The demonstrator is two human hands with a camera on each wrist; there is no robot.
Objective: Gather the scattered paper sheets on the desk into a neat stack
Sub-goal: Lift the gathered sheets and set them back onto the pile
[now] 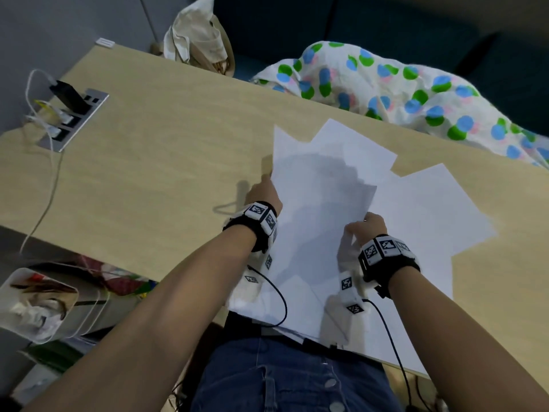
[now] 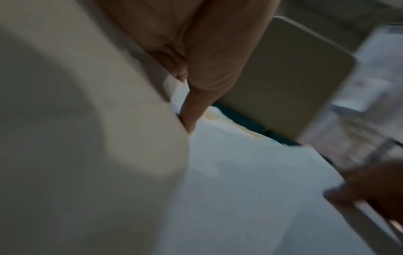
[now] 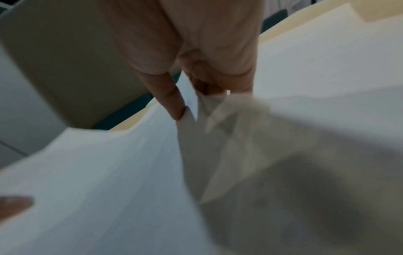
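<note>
Several white paper sheets lie fanned and overlapping on the wooden desk (image 1: 166,150). My left hand (image 1: 263,190) grips the left edge of a bundle of sheets (image 1: 315,209), and my right hand (image 1: 367,226) pinches its right edge. In the left wrist view, my left hand (image 2: 191,103) pinches the sheets (image 2: 250,172) at their edge. The right wrist view has my right hand (image 3: 185,103) with thumb and fingers closed on the paper (image 3: 109,172). More loose sheets (image 1: 430,215) lie to the right, and others (image 1: 356,144) stick out behind the bundle.
A socket panel (image 1: 74,114) with chargers and cables sits in the desk at the left. A cloth bag (image 1: 199,40) leans at the far edge. A spotted blanket (image 1: 401,87) lies beyond the desk. A white bin (image 1: 38,301) stands below left.
</note>
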